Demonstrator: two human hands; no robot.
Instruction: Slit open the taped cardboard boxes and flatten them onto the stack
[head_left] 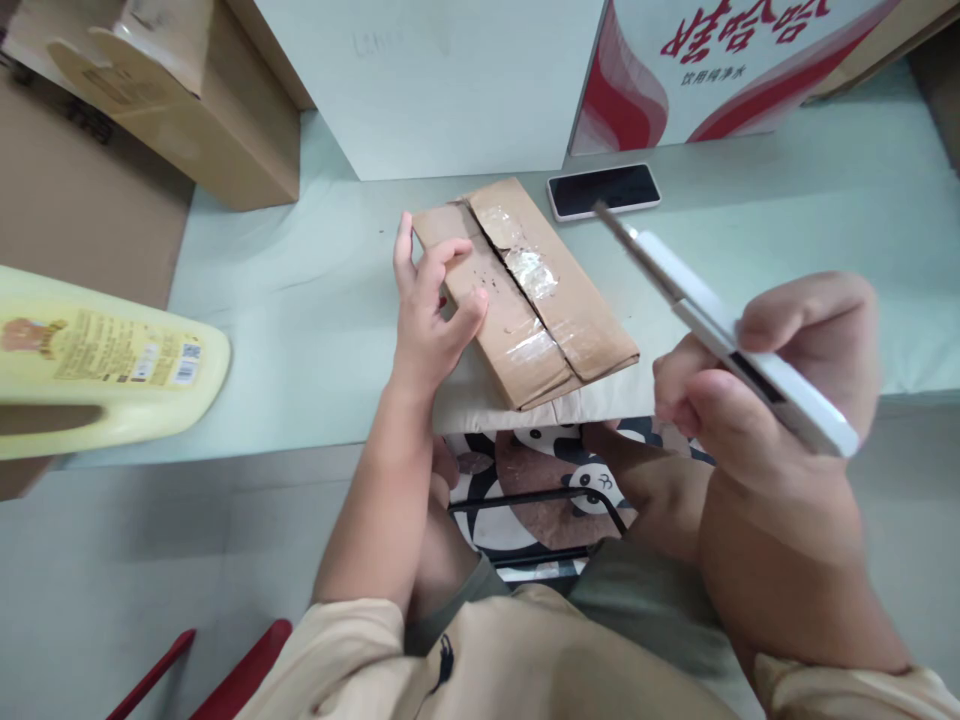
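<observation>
Centre frame on the table [300,330], left hand [431,300] rests open, fingers steadying the taped cardboard box [540,300]; right hand [757,390] clenches a white utility knife [720,330] (blade out), raised above the seam.

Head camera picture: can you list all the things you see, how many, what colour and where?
parcel: one, brown cardboard with clear tape, at the table's near edge
table: one, pale green, across the middle
phone: one, black screen, on the table behind the parcel
yellow bottle: one, yellow, lying at the left edge
cardboard box: one, brown, upper left
white box: one, white, top middle
red-and-white carton: one, top right
panda-print thing: one, black, white and brown, below the table edge
utility knife: one, white with a metal blade, in the right hand
left hand: one, fingers on the parcel's left side
right hand: one, closed round the utility knife, on the right
</observation>
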